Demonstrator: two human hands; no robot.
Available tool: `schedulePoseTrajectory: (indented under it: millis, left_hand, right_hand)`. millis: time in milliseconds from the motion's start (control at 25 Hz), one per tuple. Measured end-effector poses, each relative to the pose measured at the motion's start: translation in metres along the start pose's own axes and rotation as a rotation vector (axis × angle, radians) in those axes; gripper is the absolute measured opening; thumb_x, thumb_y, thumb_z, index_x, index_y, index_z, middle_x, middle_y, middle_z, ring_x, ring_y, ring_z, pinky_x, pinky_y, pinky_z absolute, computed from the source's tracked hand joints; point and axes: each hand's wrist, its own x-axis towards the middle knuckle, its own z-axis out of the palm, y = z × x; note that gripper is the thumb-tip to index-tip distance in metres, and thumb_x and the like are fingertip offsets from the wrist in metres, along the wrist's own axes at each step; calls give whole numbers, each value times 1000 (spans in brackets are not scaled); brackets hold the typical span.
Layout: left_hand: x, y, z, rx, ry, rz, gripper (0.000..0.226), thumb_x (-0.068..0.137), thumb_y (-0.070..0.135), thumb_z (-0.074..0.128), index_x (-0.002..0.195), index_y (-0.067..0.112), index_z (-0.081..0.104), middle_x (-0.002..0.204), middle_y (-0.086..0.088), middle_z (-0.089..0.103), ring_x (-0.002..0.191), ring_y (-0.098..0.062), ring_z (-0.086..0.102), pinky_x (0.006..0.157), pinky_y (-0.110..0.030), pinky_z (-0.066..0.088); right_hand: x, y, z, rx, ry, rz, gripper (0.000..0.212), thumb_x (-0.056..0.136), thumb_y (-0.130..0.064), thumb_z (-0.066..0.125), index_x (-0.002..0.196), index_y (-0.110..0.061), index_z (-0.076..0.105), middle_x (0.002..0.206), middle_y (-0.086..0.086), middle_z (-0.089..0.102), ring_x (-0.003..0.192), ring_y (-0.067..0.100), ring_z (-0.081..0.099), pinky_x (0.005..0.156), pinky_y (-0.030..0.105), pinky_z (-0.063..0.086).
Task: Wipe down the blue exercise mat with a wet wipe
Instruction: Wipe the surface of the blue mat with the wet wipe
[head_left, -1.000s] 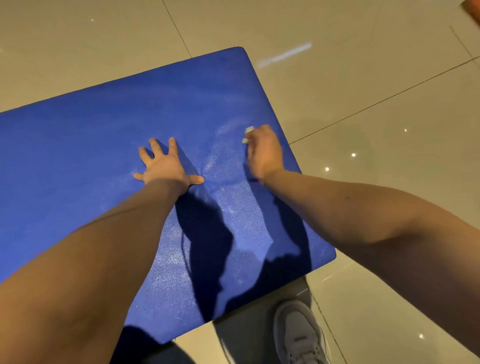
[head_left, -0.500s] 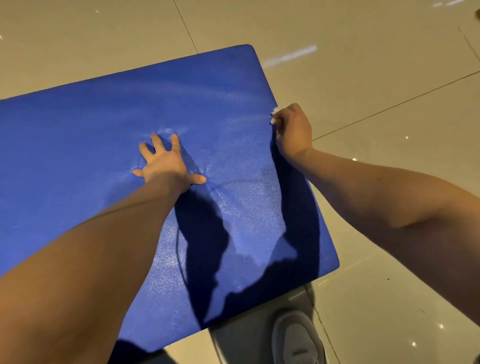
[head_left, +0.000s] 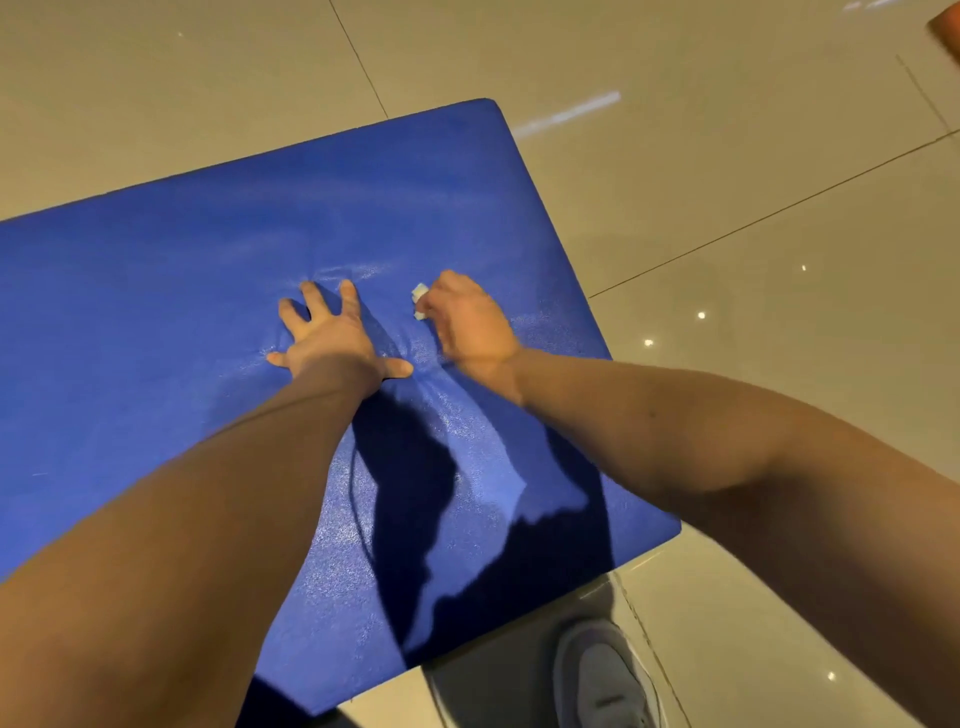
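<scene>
Left hand (head_left: 332, 338) is pressing flat, fingers spread, on the blue mat (head_left: 156, 322). Right hand (head_left: 467, 322) is gripping a white wipe (head_left: 418, 294) with curled fingers against the mat, just beside the left.

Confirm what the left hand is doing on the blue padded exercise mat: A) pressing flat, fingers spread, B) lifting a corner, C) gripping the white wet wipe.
A: the left hand lies flat, fingers spread, on the blue padded exercise mat; the right hand grips the crumpled white wet wipe.
</scene>
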Motion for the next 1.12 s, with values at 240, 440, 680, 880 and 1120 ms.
schedulePoseTrajectory:
  millis: [240, 440, 680, 880, 1120]
  left_hand:
    - [3, 0, -4, -32, -37, -4, 137, 61, 75, 79, 159, 38, -9, 165, -1, -19, 152, -35, -11, 107, -76, 28]
    - [8, -5, -17, -50, -9, 23, 112, 71, 80, 67, 158, 33, 14, 165, -6, -1, 149, -38, 5, 108, -72, 30]
    - [36, -10, -34, -76, 15, 10, 123, 71, 67, 79, 160, 38, -3, 166, -1, -17, 153, -34, -11, 106, -77, 27]
    - [43, -7, -36, -34, -39, -21, 130, 68, 71, 78, 158, 41, -11, 165, -1, -22, 152, -35, -13, 106, -77, 28]
    - [47, -4, -34, -32, -34, -35, 133, 67, 72, 79, 158, 40, -12, 165, -3, -20, 152, -37, -12, 107, -75, 28]
  right_hand:
    - [16, 90, -67, -112, 147, 294, 22, 83, 5, 59, 98, -7, 71, 105, 15, 61, 98, 34, 60, 78, 25, 41]
    - [35, 63, -48, -59, 260, 523, 20, 91, -4, 54, 108, -7, 66, 114, 17, 57, 105, 32, 55, 87, 31, 43]
    - [54, 9, -6, -13, 21, 72, 14, 88, 1, 55, 89, -5, 68, 92, 12, 57, 84, 33, 56, 70, 34, 46]
    - [74, 92, -65, -88, 166, 338, 23, 89, 3, 52, 103, -3, 69, 104, 15, 58, 91, 30, 56, 76, 30, 43]
    - [90, 82, -54, -13, 388, 556, 24, 89, 3, 44, 91, -3, 68, 97, -1, 54, 76, 10, 48, 75, 17, 34]
